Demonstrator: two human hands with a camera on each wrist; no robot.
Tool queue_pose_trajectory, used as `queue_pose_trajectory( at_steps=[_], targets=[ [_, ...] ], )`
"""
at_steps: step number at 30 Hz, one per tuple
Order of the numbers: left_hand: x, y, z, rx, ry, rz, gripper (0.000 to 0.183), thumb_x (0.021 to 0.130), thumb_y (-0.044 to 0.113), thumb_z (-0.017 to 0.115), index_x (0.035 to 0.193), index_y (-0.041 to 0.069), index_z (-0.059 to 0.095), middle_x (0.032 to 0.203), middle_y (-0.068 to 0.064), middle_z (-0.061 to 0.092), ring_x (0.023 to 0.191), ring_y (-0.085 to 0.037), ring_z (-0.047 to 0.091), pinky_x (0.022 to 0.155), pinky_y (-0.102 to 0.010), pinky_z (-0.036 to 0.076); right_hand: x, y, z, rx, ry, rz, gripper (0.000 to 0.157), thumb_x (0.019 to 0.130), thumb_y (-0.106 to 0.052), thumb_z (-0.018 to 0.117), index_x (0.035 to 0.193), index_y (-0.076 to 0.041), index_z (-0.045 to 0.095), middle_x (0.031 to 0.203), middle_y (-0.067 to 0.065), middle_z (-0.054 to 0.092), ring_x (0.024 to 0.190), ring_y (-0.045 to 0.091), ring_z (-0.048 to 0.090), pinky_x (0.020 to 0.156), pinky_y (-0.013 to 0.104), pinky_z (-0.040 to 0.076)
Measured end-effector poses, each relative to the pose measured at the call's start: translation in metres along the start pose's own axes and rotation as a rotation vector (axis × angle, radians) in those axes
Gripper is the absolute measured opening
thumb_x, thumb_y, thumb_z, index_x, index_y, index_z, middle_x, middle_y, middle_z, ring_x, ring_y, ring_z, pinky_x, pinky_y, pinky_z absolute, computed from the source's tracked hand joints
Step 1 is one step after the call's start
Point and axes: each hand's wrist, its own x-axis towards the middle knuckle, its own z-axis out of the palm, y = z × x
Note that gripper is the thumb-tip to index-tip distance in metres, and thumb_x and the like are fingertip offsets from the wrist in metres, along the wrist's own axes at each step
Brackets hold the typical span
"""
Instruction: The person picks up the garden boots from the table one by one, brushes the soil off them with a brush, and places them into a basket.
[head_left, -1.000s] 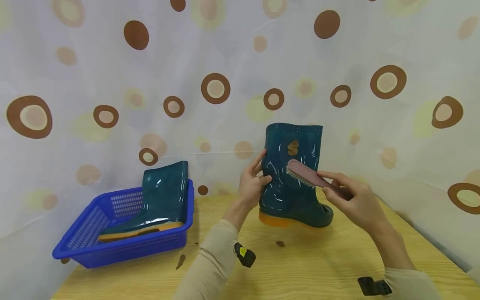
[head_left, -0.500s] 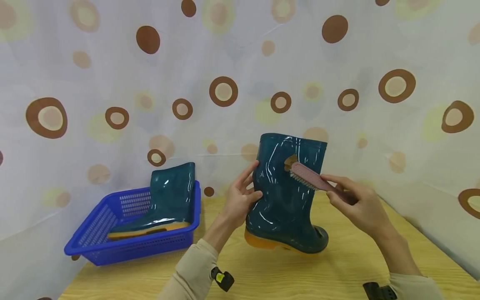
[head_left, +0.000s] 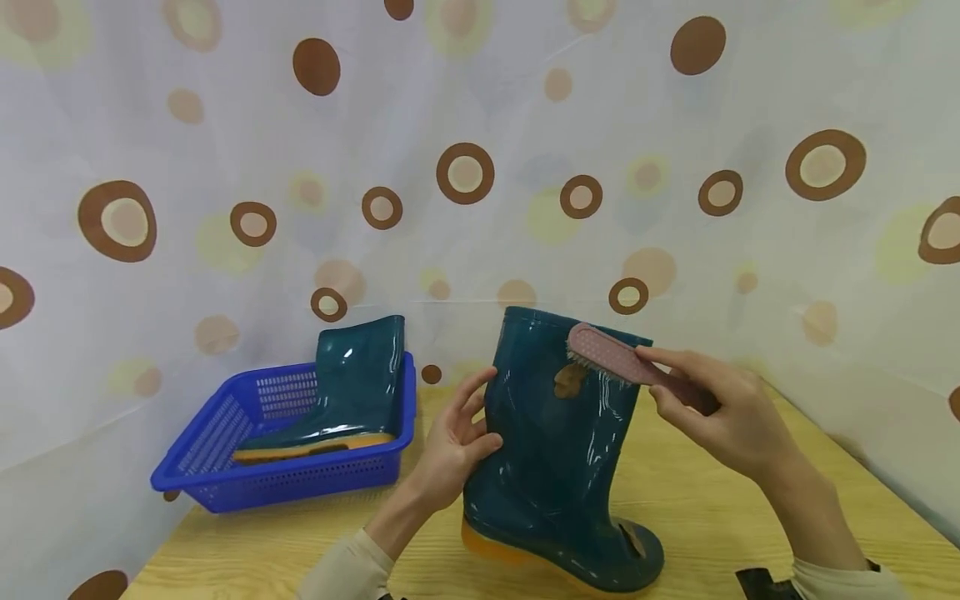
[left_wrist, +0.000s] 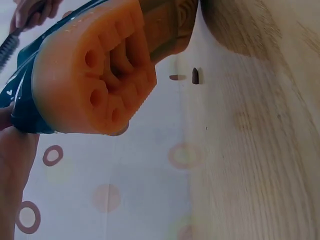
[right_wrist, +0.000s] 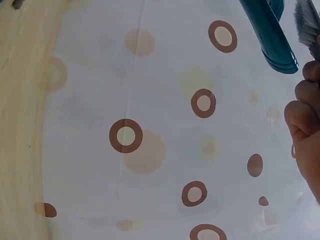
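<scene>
My left hand point(head_left: 453, 450) grips the back of a dark teal rubber boot point(head_left: 551, 450), its thumb on the near side of the shaft. The boot is held off the table and tilted, toe to the right, and its orange sole point(left_wrist: 100, 75) shows from below in the left wrist view. A brown patch point(head_left: 570, 381) of what looks like dirt marks the upper shaft. In my right hand point(head_left: 731, 408) is a pink scrub brush point(head_left: 611, 354), gripped by the handle. Its pale bristles point(right_wrist: 306, 22) point at the shaft just above the patch; contact there cannot be told.
A blue plastic basket point(head_left: 315, 487) stands at the left with a matching boot point(head_left: 360, 383) in it. The wooden table point(head_left: 720, 517) meets a dotted curtain point(head_left: 480, 242) at the back. Small dark bits point(left_wrist: 195, 76) lie on the tabletop.
The boot has been lifted, brought nearer and tilted, with my left hand moving down and left. The brush's head now lies above the brown patch instead of below it.
</scene>
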Motion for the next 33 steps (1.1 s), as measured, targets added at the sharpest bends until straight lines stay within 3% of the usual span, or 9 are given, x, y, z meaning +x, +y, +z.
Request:
queue_pose_trajectory(
  at_steps=[6,10,14,17,21,24,33],
  targets=[
    [-0.015,0.0,-0.01,0.07,-0.058,0.04,0.067,0.098,-0.005,0.053,0.153,0.018,0.022,0.14,-0.016,0.044,0.122,-0.02,0.059,0.1,-0.039,0.054,0.0,0.001,0.007,0.029,0.001,-0.021,0.048,0.072,0.009,0.071,0.119,-0.001,0.07,0.077,-0.007,0.061,0.058,-0.007,0.044,0.049,0.012,0.035],
    [-0.022,0.001,-0.016,0.152,-0.08,0.035,0.068,0.098,0.0,0.055,0.154,0.018,0.02,0.141,-0.018,0.043,0.127,-0.023,0.055,0.103,-0.043,0.052,-0.003,-0.002,0.009,-0.012,-0.034,0.031,0.053,0.071,0.01,0.072,0.121,-0.006,0.07,0.081,-0.007,0.062,0.059,-0.007,0.044,0.049,0.011,0.035],
    [-0.027,0.002,-0.02,0.233,-0.077,0.041,0.071,0.092,-0.009,0.051,0.15,0.019,0.021,0.141,-0.018,0.043,0.127,-0.032,0.054,0.102,-0.047,0.051,-0.003,-0.007,0.012,-0.066,-0.089,0.068,0.056,0.072,0.008,0.075,0.124,-0.011,0.069,0.094,-0.005,0.067,0.065,-0.006,0.047,0.054,0.011,0.039],
    [-0.029,0.0,-0.021,0.299,-0.034,0.026,0.071,0.087,-0.009,0.051,0.146,0.02,0.022,0.144,-0.015,0.043,0.126,-0.035,0.055,0.102,-0.05,0.051,-0.002,-0.009,0.017,-0.068,-0.11,0.045,0.057,0.073,0.008,0.075,0.126,-0.012,0.068,0.102,-0.003,0.069,0.071,-0.005,0.049,0.057,0.011,0.041],
    [-0.029,-0.005,-0.021,0.375,0.05,-0.01,0.058,0.098,0.009,0.055,0.144,0.023,0.024,0.146,-0.015,0.046,0.125,-0.035,0.057,0.101,-0.05,0.052,-0.003,-0.011,0.023,-0.029,-0.14,0.024,0.058,0.073,0.009,0.075,0.128,-0.011,0.067,0.105,-0.002,0.07,0.075,-0.005,0.052,0.06,0.01,0.044],
    [-0.028,-0.006,-0.02,0.413,0.101,-0.032,0.059,0.1,0.02,0.06,0.147,0.029,0.024,0.145,-0.014,0.049,0.124,-0.033,0.059,0.1,-0.048,0.053,-0.004,-0.01,0.026,-0.023,-0.159,0.03,0.059,0.074,0.009,0.075,0.129,-0.012,0.066,0.105,-0.003,0.07,0.074,-0.005,0.053,0.061,0.01,0.044],
    [-0.027,-0.005,-0.019,0.413,0.176,-0.041,0.061,0.1,0.012,0.058,0.148,0.032,0.027,0.147,-0.013,0.049,0.127,-0.035,0.057,0.102,-0.05,0.051,-0.007,-0.005,0.041,-0.064,-0.214,0.048,0.056,0.078,0.003,0.075,0.13,-0.015,0.065,0.11,0.0,0.072,0.074,-0.002,0.053,0.061,0.01,0.042]
  ],
)
